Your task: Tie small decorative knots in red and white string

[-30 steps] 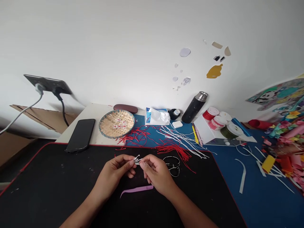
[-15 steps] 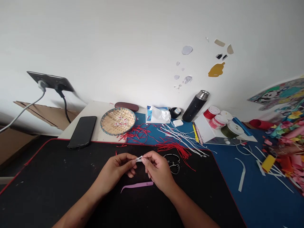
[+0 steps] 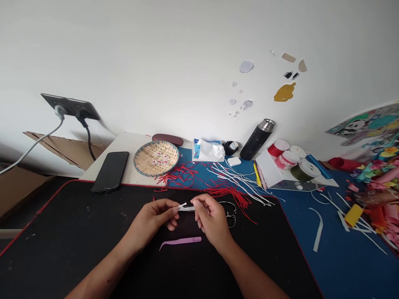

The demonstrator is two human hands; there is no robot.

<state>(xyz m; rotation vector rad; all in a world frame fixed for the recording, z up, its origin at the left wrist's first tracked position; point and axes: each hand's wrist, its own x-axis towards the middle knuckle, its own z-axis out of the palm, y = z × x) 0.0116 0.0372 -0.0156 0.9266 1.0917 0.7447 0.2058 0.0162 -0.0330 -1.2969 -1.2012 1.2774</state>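
The left hand (image 3: 151,220) and the right hand (image 3: 212,220) are raised over the middle of a black desk mat (image 3: 62,236) with red edging, both closed in a pinch on a narrow white strip (image 3: 187,208). The strip lies level between them, its end split into small white tips just beyond the left fingertips (image 3: 174,211). The right thumb and fingers cover its other end, so that end's shape is hidden. Lilac tweezers (image 3: 181,243) lie on the mat just below the hands, and a pair of scissors (image 3: 230,214) lies just beside the right hand, partly hidden by it. Red cords (image 3: 229,196) trail over the mat's far edge near the scissors, beside a bundle of white strands (image 3: 240,181) on a blue mat (image 3: 187,157). Past the far edge of the black mat, a woven bamboo tray (image 3: 141,166) holds small red-and-white pieces, and a black phone (image 3: 110,171) lies face up to its left. Further along the bench are a tissue packet (image 3: 208,151), a black thermos (image 3: 257,140) and ribbon spools (image 3: 301,172).
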